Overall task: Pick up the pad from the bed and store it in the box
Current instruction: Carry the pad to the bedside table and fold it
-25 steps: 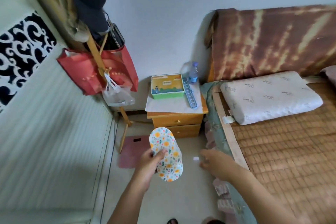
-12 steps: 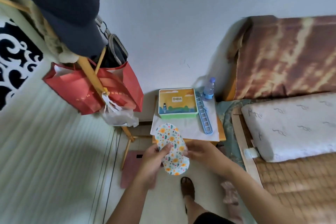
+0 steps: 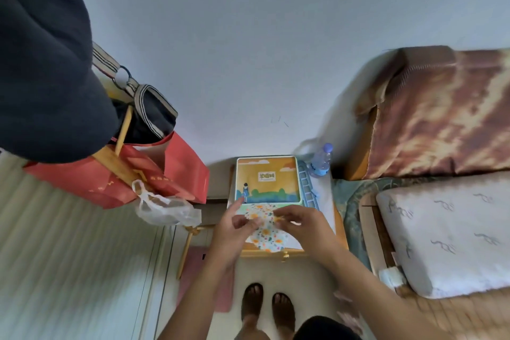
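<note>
The pad (image 3: 266, 236), white with an orange and green flower print, is held between both hands over the front of the wooden nightstand (image 3: 340, 232). My left hand (image 3: 234, 232) pinches its left side and my right hand (image 3: 300, 225) grips its right side. Just behind the pad stands the box (image 3: 267, 179), with a green rim and a closed lid showing a yellow and blue picture. The bed (image 3: 455, 309) with its woven mat lies to the right.
A blue plastic rack (image 3: 307, 188) and a water bottle (image 3: 320, 160) stand right of the box. A white pillow (image 3: 447, 232) lies on the bed. Red bags (image 3: 116, 176), a clear plastic bag (image 3: 162, 205) and dark clothing (image 3: 47, 58) hang at left. My feet (image 3: 266, 306) stand on the floor.
I have stepped closer to the nightstand. The pad has moved forward to just in front of the box, and my right hand has taken hold of its right side.
</note>
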A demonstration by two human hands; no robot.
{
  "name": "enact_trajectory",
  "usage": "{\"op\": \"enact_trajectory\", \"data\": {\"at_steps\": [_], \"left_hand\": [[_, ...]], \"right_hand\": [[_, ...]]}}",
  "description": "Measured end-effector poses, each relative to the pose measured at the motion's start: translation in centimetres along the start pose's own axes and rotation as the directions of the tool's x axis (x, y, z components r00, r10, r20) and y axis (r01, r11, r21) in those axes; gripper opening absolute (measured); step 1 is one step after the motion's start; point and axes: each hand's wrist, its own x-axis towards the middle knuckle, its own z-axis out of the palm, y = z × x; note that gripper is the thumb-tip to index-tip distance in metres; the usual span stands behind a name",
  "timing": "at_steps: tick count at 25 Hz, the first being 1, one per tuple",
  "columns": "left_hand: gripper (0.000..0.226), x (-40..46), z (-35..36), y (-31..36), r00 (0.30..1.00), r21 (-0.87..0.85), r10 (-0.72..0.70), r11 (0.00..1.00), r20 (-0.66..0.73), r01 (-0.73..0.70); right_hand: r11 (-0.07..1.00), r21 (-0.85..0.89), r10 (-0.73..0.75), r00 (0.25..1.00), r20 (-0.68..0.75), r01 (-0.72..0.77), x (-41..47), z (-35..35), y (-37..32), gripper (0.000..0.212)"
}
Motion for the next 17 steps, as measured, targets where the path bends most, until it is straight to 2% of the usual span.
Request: {"op": "enact_trajectory", "data": {"at_steps": [2,4,7,10,12,14,17], "left_hand": [[0.044,0.9,-0.3,0.3,0.996,0.213,0.085,0.973,0.011,-0.085],[0.034,1.9,-0.5,0.8,0.983,0.401,0.183,0.901,-0.001,-0.168],[0.018,3.4,-0.7,1.5,0.958,0.483,0.286,0.843,-0.033,-0.235],[0.012,4.5,-0.9,1.8,0.937,0.574,0.347,0.776,-0.045,-0.26],[0.008,5.2,-1.5,1.8,0.936,0.552,0.353,0.784,-0.019,-0.284],[0.003,5.6,-1.9,1.9,0.958,0.436,0.286,0.858,0.035,-0.272],[0.013,6.1,-2.2,2.0,0.978,0.257,0.2,0.944,0.05,-0.207]], "right_hand": [[0.997,-0.079,-0.014,0.998,-0.057,0.01,0.9,-0.2,-0.5,0.02],[0.992,-0.128,-0.024,0.995,-0.102,0.011,1.8,-0.3,-1.1,0.019],[0.984,-0.175,-0.049,0.989,-0.141,0.024,2.9,-0.2,-1.6,0.017],[0.981,-0.195,-0.054,0.984,-0.17,0.021,3.9,0.1,-1.5,0.015],[0.981,-0.194,-0.063,0.985,-0.163,0.031,4.5,0.3,-1.2,0.015],[0.989,-0.144,-0.049,0.991,-0.128,0.03,5.1,0.4,-1.0,0.012],[0.99,0.122,0.066,0.998,-0.012,-0.064,5.7,0.5,-1.2,0.007]]}}
